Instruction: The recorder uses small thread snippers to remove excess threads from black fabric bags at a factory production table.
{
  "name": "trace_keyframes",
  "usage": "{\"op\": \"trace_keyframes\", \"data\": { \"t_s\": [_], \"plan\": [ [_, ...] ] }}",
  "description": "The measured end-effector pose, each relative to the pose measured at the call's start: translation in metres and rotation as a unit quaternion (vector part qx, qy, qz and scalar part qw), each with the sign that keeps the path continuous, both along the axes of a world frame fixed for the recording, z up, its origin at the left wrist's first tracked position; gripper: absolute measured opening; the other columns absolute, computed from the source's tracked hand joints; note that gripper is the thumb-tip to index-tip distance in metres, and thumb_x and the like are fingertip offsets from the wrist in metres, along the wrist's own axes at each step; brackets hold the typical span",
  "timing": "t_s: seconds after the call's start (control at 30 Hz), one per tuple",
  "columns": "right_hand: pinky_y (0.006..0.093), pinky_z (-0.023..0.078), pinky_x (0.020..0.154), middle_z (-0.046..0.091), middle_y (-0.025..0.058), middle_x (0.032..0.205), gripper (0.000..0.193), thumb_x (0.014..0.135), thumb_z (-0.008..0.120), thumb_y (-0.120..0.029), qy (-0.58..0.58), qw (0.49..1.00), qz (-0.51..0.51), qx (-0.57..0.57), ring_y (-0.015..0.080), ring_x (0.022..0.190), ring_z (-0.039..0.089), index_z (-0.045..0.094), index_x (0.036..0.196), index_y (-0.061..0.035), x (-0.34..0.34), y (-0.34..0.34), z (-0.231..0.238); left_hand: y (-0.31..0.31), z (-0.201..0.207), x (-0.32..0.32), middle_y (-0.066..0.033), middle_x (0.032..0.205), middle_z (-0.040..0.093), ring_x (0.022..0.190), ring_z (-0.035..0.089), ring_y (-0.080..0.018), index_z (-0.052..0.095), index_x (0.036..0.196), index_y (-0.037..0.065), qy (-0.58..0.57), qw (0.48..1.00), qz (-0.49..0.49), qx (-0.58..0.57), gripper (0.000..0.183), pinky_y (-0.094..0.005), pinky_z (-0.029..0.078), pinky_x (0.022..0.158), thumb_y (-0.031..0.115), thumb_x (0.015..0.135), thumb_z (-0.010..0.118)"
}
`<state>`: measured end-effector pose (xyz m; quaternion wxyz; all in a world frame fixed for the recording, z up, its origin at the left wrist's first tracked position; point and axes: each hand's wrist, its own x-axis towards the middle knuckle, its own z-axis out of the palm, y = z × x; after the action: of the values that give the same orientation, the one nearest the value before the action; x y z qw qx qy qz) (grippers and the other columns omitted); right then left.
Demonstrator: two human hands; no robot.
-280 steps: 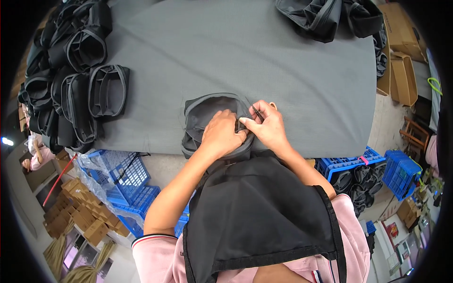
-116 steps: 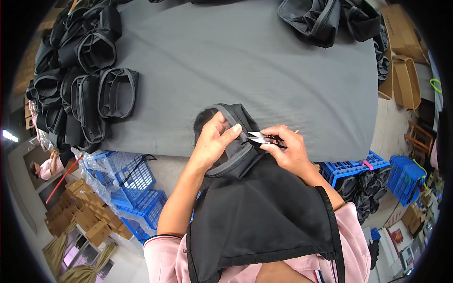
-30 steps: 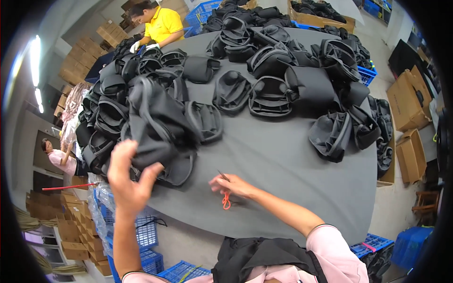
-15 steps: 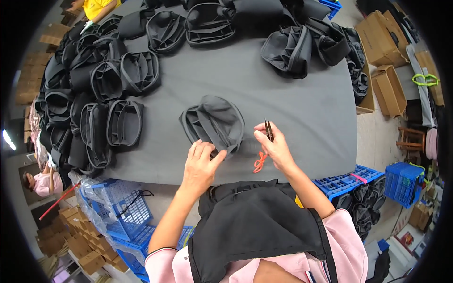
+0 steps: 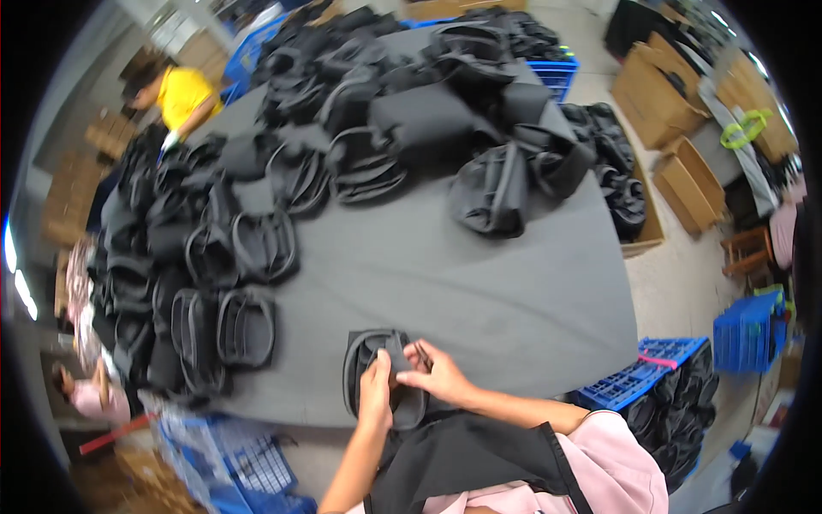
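Note:
A small black fabric bag (image 5: 353, 370) stands open at the near edge of the grey table, its divided inside facing up. My left hand (image 5: 375, 392) reaches into its opening and grips a piece of the bag, thumb uppermost. Close on the right, my right hand (image 5: 443, 377) is closed round dark thread snips (image 5: 423, 356), only partly visible between the fingers. Its fingertips are over the bag's right side, beside my left thumb. The snips' orange cord is hidden, and both hands cover much of the bag's inside.
Similar black bags (image 5: 248, 325) crowd the left and far sides of the grey table (image 5: 479, 300). Blue crates (image 5: 634, 377) stand by its right corner and lower left. Cardboard boxes (image 5: 689, 184) are on the floor at right. A person in yellow (image 5: 184, 98) works at the far left.
The view has tilted farther up the table. The bag is now close against my body, turned more upright. My right hand with the snips has come in from the right to meet my left at the bag.

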<state>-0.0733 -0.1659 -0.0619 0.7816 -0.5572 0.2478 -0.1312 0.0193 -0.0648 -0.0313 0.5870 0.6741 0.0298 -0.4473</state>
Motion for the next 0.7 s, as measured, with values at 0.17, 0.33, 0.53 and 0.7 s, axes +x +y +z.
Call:
{"op": "trace_keyframes", "data": {
  "t_s": [0.17,0.33,0.53,0.7],
  "plan": [
    [0.0202,0.026,0.04,0.046,-0.0045,0.066,0.021,0.082,0.065,-0.018,0.007,0.942,-0.016,0.336,0.0031,0.048,0.037,0.053,0.094,-0.0058,-0.017,-0.034,-0.004,-0.015,-0.004,-0.034,-0.0111,0.105,0.057,0.097,0.053,-0.0199,0.055,0.107,-0.003,-0.22,0.971,-0.05,0.074,0.039,-0.0305,0.039,0.086,0.03,0.088,0.057],
    [0.0222,0.022,0.038,0.045,-0.0037,0.062,0.01,0.082,0.061,-0.01,0.038,0.929,-0.041,0.366,0.0045,0.044,0.034,0.052,0.081,-0.0063,-0.015,-0.032,-0.004,-0.006,-0.024,-0.024,-0.0248,0.113,0.049,0.106,0.044,-0.0405,0.051,0.106,-0.006,-0.52,0.827,-0.182,0.108,0.042,-0.043,0.033,0.094,0.012,0.07,0.064],
    [0.0204,0.032,0.039,0.051,-0.0037,0.067,0.011,0.082,0.063,-0.014,0.108,0.967,-0.059,0.225,0.0047,0.048,0.042,0.055,0.087,-0.0079,-0.006,-0.012,-0.023,-0.025,-0.025,-0.003,-0.0184,0.107,0.059,0.101,0.053,-0.0277,0.06,0.105,-0.003,-0.421,0.893,-0.125,0.101,0.042,-0.0377,0.04,0.088,0.026,0.076,0.069],
    [0.0212,0.04,0.05,0.053,-0.0035,0.07,0.013,0.083,0.061,-0.012,0.052,0.977,-0.047,0.202,0.0054,0.057,0.049,0.055,0.093,-0.0056,-0.012,-0.048,-0.015,-0.053,-0.025,0.003,-0.0151,0.085,0.067,0.078,0.061,-0.018,0.064,0.091,-0.006,-0.34,0.935,-0.076,0.06,0.036,-0.0309,0.046,0.074,0.027,0.077,0.069]
  ]
}}
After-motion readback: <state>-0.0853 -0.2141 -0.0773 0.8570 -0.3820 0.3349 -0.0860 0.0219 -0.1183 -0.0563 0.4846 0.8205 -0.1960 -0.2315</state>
